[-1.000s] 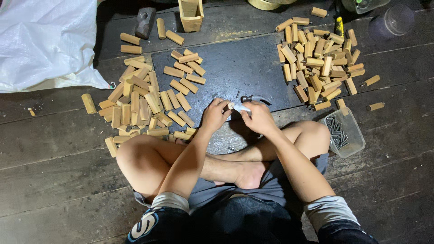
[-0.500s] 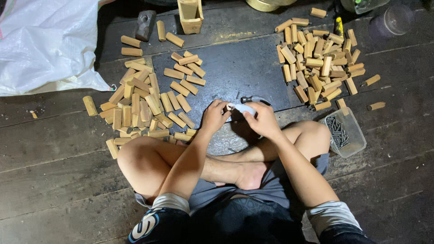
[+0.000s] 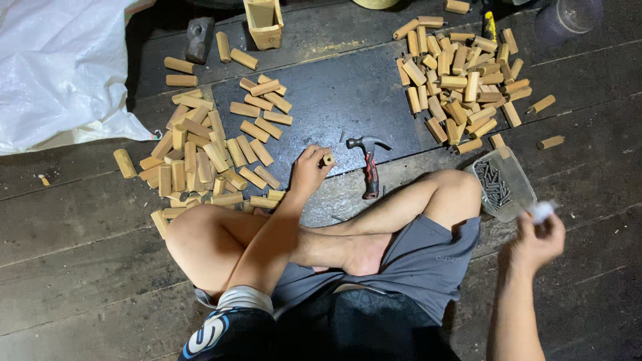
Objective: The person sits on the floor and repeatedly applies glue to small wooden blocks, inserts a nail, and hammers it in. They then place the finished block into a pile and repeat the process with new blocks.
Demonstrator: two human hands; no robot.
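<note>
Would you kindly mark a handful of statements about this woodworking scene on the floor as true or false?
1. The left hand grips a short wooden peg. True.
2. The hammer is in the right hand. False: it lies on the dark mat, touched by neither hand.
3. The right hand holds something small and white, off to the side past the knee. True.
4. The clear plastic tray is filled with wooden pegs. False: it holds dark nails.
5. Wooden pegs lie in only one heap. False: there is a left heap and a right heap.
</note>
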